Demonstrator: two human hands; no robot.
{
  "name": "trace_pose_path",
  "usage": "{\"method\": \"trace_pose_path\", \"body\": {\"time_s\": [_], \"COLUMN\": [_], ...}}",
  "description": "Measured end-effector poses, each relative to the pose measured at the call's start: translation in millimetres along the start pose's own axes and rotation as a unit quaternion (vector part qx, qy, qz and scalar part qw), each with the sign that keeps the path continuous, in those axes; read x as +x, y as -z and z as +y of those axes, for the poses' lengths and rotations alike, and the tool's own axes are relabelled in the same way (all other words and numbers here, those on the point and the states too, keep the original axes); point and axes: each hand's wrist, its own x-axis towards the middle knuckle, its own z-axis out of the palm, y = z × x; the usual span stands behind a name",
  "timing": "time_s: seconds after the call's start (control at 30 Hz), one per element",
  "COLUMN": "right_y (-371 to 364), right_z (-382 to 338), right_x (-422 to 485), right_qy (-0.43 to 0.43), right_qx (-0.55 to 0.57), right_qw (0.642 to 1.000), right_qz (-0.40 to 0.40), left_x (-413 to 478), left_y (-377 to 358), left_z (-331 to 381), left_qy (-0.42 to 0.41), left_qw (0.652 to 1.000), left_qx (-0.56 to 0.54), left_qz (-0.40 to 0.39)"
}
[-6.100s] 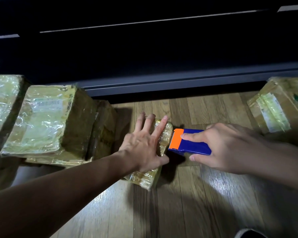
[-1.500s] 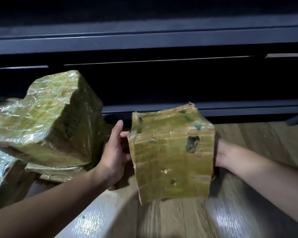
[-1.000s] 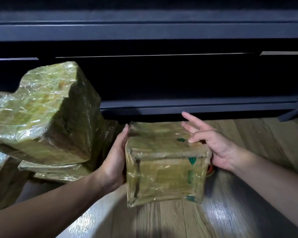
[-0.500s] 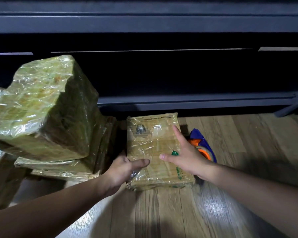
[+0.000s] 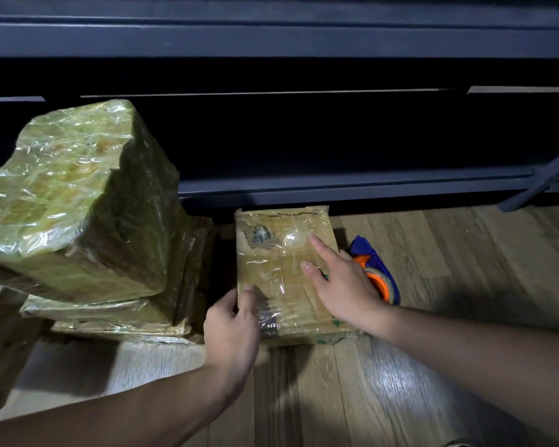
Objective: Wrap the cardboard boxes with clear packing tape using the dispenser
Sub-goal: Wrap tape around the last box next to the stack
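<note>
A small cardboard box (image 5: 281,253), partly covered in clear tape, lies flat on the wooden floor in the middle of the view. My left hand (image 5: 233,327) grips its near left edge, thumb on top. Resting on the box's right half is my right hand (image 5: 342,285), fingers spread and the index finger pointing forward. The blue and orange tape dispenser (image 5: 376,269) lies on the floor just right of the box, partly hidden behind my right hand.
A stack of tape-wrapped boxes (image 5: 78,204) stands at the left, close to the small box. A dark low furniture frame (image 5: 336,188) runs along the back. Wooden floor (image 5: 449,269) stretches to the right and toward me.
The box was held up and turned in both hands, then laid flat on the floor. My right hand has spread further onto its top, and my left hand has settled at the near left edge.
</note>
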Motion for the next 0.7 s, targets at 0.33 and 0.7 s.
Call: {"method": "trace_pose_path", "body": {"time_s": [0.33,0.7], "right_y": [7.5,23.3], "right_z": [19.2,36.2], "right_x": [24.1,9.8], "right_qy": [-0.046,-0.127], "right_qx": [0.299,0.240], "right_qw": [0.945,0.956], "right_qz": [-0.125,-0.111], "left_x": [7.9,21.6], "left_y": [20.9,-15.0], "left_z": [13.1,16.3], "left_qy": [-0.488,-0.657], "left_qw": [0.839,0.677], "left_qx": [0.196,0.307], "left_qz": [-0.138,-0.122]}}
